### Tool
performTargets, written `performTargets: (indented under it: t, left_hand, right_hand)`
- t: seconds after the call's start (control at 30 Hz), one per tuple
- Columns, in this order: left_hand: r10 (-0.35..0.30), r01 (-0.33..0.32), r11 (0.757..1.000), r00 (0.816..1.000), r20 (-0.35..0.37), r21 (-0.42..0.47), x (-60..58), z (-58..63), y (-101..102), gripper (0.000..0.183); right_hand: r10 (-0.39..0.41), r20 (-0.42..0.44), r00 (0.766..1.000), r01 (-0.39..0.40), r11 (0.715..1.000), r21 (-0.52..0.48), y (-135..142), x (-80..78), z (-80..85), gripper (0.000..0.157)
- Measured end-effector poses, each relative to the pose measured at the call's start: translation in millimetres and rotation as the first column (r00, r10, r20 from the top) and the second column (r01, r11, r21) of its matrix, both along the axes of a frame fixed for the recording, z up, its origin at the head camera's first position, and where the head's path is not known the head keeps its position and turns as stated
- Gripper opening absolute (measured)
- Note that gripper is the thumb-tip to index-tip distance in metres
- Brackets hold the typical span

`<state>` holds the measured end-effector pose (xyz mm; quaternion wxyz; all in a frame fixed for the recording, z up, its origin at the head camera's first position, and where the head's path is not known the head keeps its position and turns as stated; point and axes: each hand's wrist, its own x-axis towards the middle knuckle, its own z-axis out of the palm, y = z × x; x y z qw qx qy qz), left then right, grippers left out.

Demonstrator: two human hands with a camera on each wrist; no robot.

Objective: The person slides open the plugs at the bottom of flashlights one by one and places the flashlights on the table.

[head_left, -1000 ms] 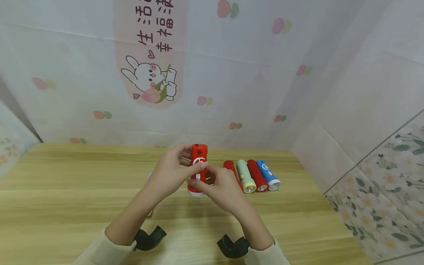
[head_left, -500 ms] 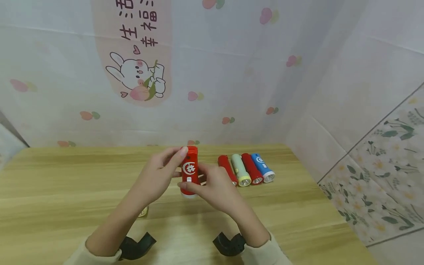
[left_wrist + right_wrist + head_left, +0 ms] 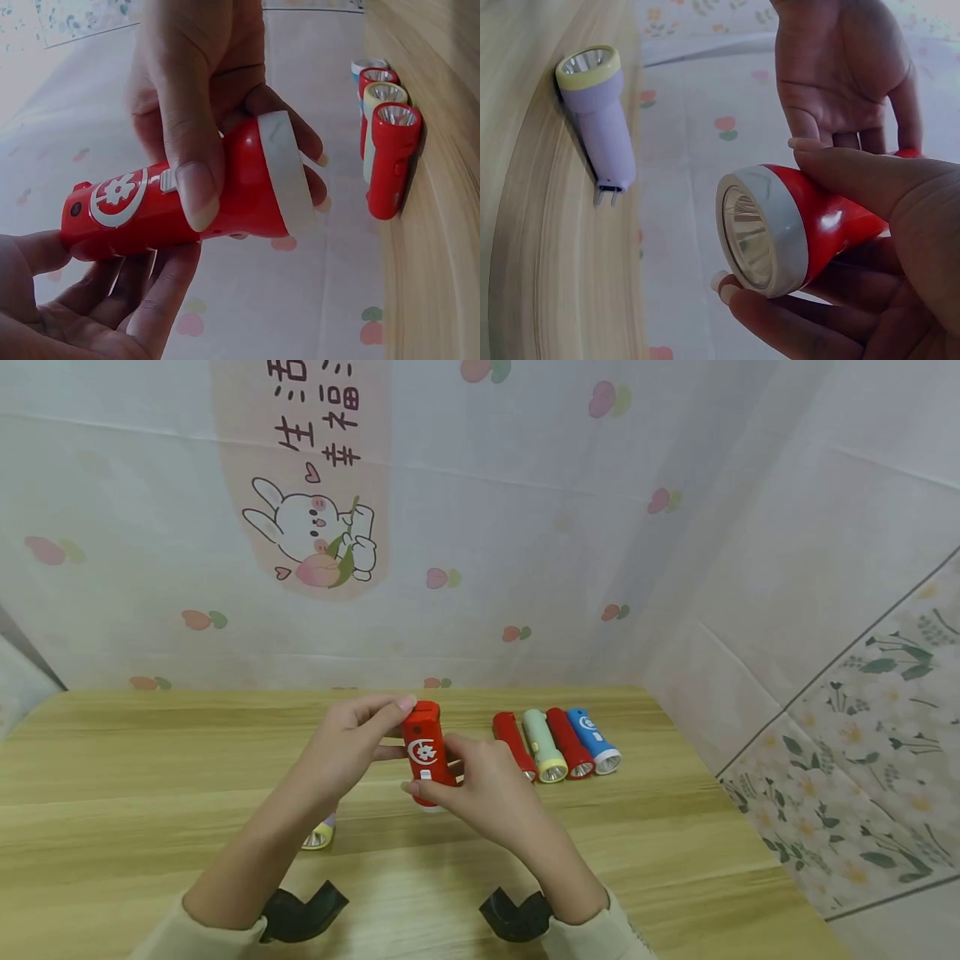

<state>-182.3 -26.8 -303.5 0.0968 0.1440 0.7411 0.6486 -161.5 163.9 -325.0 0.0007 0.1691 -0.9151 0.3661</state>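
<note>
Both hands hold a red flashlight (image 3: 424,752) with a white lens ring, a white emblem and a white slide switch, up over the table. My left hand (image 3: 341,747) has its thumb at the tail end and its fingers behind the body. Nearer the lens, my right hand (image 3: 487,785) grips the flashlight, its thumb across the front by the switch, as the left wrist view shows. The lens (image 3: 748,236) looks unlit in the right wrist view. In that view a lilac flashlight (image 3: 604,131) with a yellow ring lies on the table, two metal prongs out at its tail.
To the right on the wooden table (image 3: 637,860) several flashlights lie side by side: red (image 3: 513,743), pale green (image 3: 543,743), dark red (image 3: 568,742) and blue (image 3: 593,739). A printed cloth (image 3: 480,527) hangs behind the table. Black wrist mounts (image 3: 303,914) are strapped at both sleeves.
My left thumb has moved from the front of the red flashlight up to its tail end. The tail now leans slightly left and toward me. The head view has shifted a little.
</note>
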Motion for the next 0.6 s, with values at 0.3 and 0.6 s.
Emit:
performTargets:
  t: [0.3,0.6]
  left_hand:
    - [-0.111,0.108,0.992,0.993,0.039,0.060,-3.6,0.3,-7.7,0.044]
    - [-0.204,0.196,0.972,0.978,0.052,0.130,-6.1,-0.5,-9.2,0.044]
  right_hand:
    - [0.012,0.010,1.000,-0.012,1.000,0.000,2.5,2.4,1.0,0.037]
    - [0.015,0.014,1.000,-0.016,1.000,0.027,6.5,6.4,6.8,0.033]
